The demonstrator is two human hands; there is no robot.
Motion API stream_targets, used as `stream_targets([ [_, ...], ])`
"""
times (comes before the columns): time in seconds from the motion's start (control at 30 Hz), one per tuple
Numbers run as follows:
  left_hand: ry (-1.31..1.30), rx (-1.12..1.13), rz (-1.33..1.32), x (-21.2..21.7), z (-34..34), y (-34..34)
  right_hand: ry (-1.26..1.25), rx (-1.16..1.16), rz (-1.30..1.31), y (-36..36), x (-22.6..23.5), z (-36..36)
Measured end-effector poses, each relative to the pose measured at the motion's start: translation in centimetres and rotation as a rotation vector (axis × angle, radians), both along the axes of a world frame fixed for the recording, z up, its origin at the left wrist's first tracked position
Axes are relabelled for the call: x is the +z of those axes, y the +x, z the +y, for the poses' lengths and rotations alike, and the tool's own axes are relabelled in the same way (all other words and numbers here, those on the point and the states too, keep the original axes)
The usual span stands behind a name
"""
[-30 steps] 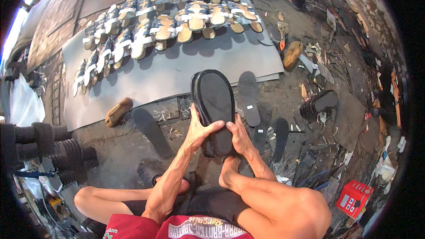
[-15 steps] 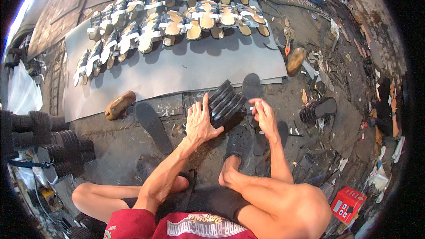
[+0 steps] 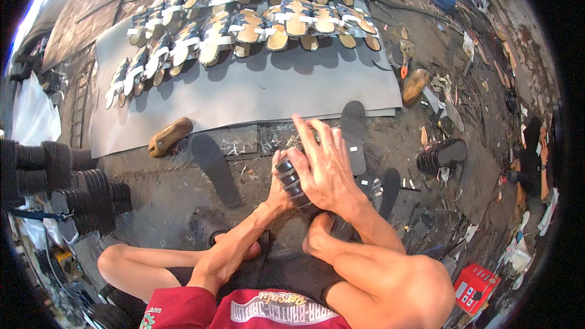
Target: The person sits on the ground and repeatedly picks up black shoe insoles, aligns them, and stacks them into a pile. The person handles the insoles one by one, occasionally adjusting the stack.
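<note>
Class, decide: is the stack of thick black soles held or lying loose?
Held: the left hand grips the stack of thick black soles on one side, and the right hand lies against the other.

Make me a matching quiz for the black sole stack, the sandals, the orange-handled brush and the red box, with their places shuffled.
1. Black sole stack
2. Sandals
3. Orange-handled brush
4. Red box

A. By a wooden shoe last, right of the grey sheet
B. Between the left hand and right hand
C. Beside the right knee
D. In rows on the grey sheet

Pairs: 1-B, 2-D, 3-A, 4-C
</note>
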State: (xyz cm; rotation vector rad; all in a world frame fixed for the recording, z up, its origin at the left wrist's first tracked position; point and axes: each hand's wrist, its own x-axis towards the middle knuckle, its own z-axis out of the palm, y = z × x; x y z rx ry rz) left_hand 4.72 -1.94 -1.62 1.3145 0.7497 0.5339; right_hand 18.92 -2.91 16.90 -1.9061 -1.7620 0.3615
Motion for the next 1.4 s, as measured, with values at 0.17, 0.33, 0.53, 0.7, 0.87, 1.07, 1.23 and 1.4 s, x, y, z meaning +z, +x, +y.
stream_targets([
  [0.17,0.702,0.286,0.32,3.6,-2.1,-1.4,0.098,-0.255,-0.167,6.7,-1.3,0.4],
  [0.33,0.764,0.032,0.982,4.8,-2.7,-3.1,0.121,-0.177,0.063,9.0,-3.0,1.7],
  [0.53,0.74,0.088,0.918,3.9,-3.0,-2.3,0.003,-0.065,-0.03,3.6,-14.9,1.8],
  [0.7,0.692,0.089,0.929,3.6,-2.6,-2.3,0.061,-0.193,0.14,5.5,-15.0,2.4],
  [0.87,0.598,0.128,0.897,5.5,-0.8,-1.5,0.009,-0.609,0.191,13.5,-18.0,-2.9],
  [1.07,0.612,0.189,0.871,8.0,0.0,0.5,-0.076,-0.679,0.585,9.4,-13.8,-8.2],
  [1.23,0.713,0.214,0.95,4.4,0.1,1.1,0.03,-0.244,0.258,3.8,-11.3,-5.5],
  [1.4,0.655,0.218,0.904,3.0,-0.9,0.7,-0.048,-0.264,0.332,4.7,-14.9,-4.5],
])
